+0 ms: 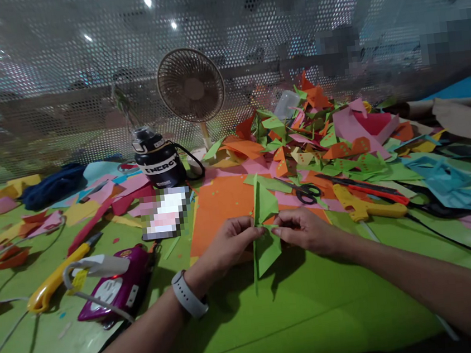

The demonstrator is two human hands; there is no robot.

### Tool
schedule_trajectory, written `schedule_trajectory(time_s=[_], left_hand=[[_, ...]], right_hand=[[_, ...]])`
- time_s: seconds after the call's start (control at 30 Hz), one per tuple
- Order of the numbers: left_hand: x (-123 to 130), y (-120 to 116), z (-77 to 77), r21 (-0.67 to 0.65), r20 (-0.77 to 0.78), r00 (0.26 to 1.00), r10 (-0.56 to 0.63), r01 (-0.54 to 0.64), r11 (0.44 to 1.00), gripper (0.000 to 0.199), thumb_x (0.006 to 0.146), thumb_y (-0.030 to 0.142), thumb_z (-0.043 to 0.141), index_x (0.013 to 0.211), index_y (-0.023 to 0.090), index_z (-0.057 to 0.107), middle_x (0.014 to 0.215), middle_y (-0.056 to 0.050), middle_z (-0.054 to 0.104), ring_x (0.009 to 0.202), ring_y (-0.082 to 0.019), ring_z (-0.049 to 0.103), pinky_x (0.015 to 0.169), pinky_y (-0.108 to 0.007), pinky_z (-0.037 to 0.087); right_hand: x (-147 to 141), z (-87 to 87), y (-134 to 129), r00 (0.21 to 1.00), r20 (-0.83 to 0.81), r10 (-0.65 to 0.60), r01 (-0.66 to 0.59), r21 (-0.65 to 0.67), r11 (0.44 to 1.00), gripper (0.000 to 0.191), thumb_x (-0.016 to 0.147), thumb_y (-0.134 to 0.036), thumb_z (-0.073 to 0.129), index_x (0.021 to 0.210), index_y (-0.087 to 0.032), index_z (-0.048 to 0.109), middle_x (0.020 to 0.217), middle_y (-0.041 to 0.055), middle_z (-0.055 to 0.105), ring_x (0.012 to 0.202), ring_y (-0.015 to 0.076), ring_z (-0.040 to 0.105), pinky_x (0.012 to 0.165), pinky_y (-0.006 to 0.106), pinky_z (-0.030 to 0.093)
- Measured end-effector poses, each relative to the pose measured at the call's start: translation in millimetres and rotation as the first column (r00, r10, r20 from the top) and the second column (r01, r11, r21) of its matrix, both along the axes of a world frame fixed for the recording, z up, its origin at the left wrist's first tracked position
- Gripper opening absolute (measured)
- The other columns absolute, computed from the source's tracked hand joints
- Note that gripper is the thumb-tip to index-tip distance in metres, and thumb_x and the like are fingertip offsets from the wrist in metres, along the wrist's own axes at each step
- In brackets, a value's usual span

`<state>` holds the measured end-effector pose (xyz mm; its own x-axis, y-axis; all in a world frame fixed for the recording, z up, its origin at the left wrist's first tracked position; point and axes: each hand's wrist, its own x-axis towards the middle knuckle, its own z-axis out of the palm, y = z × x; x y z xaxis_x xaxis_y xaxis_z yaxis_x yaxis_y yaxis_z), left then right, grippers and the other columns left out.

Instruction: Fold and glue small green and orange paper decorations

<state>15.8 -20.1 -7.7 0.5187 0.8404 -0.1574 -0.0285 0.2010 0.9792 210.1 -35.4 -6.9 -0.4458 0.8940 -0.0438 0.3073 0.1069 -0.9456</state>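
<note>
A folded piece of green paper (269,251) is held up between my two hands, over the near edge of an orange sheet (212,212). My left hand (229,241) pinches its left side at the fold, thumb toward the middle. From the right, my right hand (304,231) pinches the paper's other side near its centre, close to the left fingertips. A narrow upright edge of the paper runs past the left fingers. Just beyond the right hand lie black-handled scissors (308,192).
A yellow glue gun (367,206) lies to the right, before a heap of cut paper (320,139). Left are a phone (167,213), a dark bottle (159,162), a purple power strip (116,284) and a yellow-handled tool (61,276). A fan (191,85) stands behind.
</note>
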Motion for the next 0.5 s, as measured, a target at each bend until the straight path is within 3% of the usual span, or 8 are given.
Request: schedule_trajectory(time_s=[0.5], left_hand=[[0.6,0.6,-4.5,-0.114,0.102,0.995,0.014,-0.002,0.993,0.024,0.066,0.036,0.075,0.064,0.015,0.065,0.059,0.001,0.062,0.052,-0.008,0.052,0.053,-0.020,0.043]], right_hand=[[-0.3,5.3,-0.6,1.000,0.011,0.002,-0.002,0.047,0.999,0.023,0.081,-0.036,0.055,0.069,-0.017,0.056,0.061,-0.0019,0.054,0.057,0.0112,0.047,0.055,0.024,0.036]])
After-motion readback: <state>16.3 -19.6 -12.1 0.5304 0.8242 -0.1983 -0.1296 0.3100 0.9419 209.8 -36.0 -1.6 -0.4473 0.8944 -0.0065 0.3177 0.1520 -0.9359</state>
